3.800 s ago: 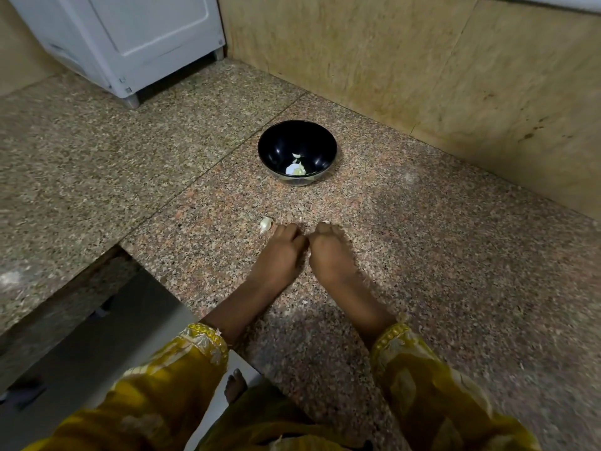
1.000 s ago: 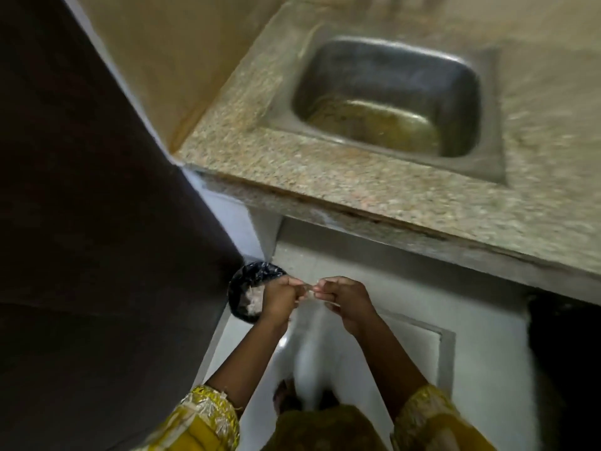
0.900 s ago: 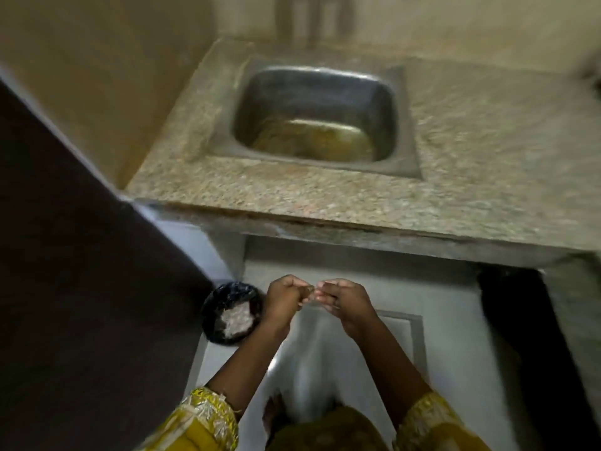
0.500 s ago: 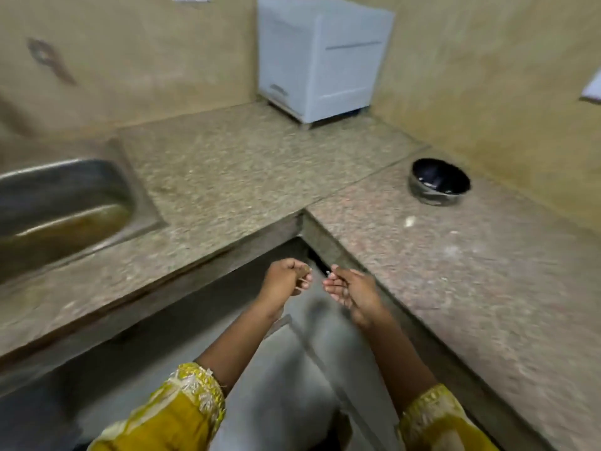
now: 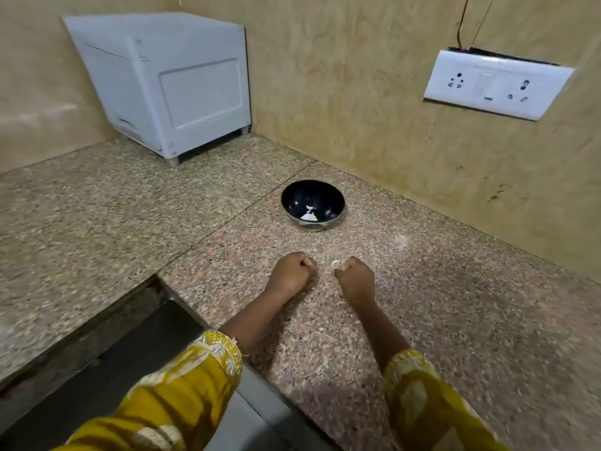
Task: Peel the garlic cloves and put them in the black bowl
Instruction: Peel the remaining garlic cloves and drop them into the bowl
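Sitting between counter edge, bowl: 2 hands

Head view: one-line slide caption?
Curled left hand and right hand over counter, clove beside the right, bowl with garlic beyond.

A speckled granite surface fills the middle of the frame and bends round a corner. Its slab on the left is greyer, the one on the right pinker, and a thin seam runs aslant between them. At upper left a white boxy appliance stands on short feet. Just above centre sits the black bowl, white bits in its bottom. Below it a pale garlic clove lies just beside the curled right hand. A few pale flecks lie lower down.
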